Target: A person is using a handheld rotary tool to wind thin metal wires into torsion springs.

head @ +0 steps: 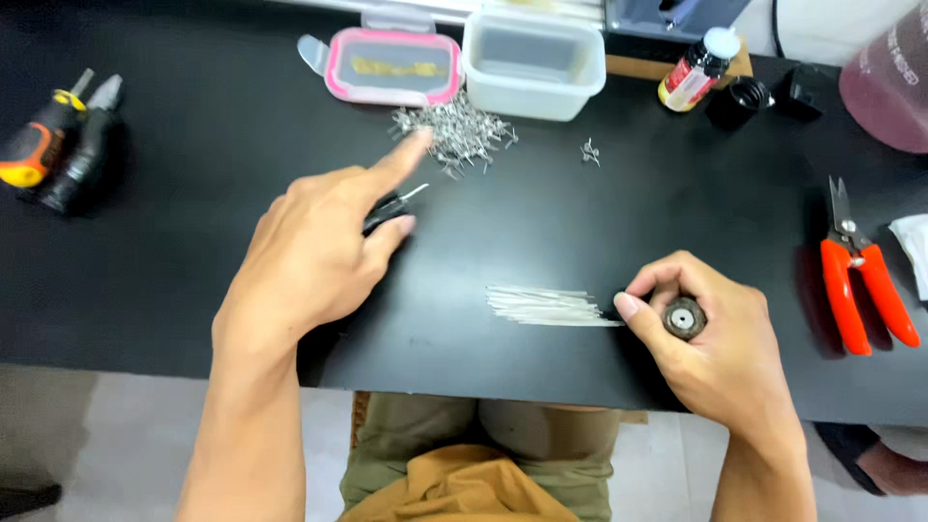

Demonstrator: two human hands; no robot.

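My left hand grips a small black tool with a thin metal tip, and its index finger stretches toward a heap of small metal pins. My right hand is closed around a small round dark metal part near the table's front edge. A bundle of thin white sticks lies flat on the black table, just left of my right thumb. Two or three loose pins lie apart from the heap.
A pink-rimmed lidded box and an open white tub stand at the back. Two screwdrivers lie far left. Red-handled snips lie at the right, by a small bottle and black caps.
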